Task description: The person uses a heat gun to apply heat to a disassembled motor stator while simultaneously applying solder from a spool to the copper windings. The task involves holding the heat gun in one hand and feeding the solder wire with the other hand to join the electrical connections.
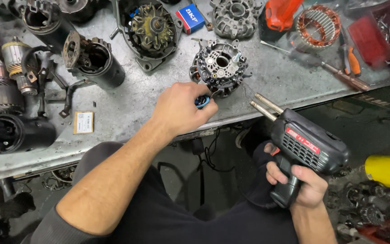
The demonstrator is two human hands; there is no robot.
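the left hand point(179, 108) sits mid-frame at the near edge of the grey bench point(127, 113), its fingers pinched shut on a small blue tool point(201, 101) whose kind is hard to tell, held just beside the alternator part point(220, 68), a round piece with a dark rectifier plate facing up, lying on the bench in the upper middle of the frame. the right hand point(301, 183), lower right, is wrapped tight round the grip of a black soldering gun point(301, 144); its twin prongs and thin wire tip point up-left toward that part, close to it but seemingly not touching. this looks like the lining-up stage of work on a joint at the part's near rim. as a judgement, the next move calls for a steady tip on the terminal while the pinched tool holds or guides the lead. starter bodies point(93, 61) lie at upper left, a copper stator point(318, 25) and screwdrivers point(346, 77) at upper right.
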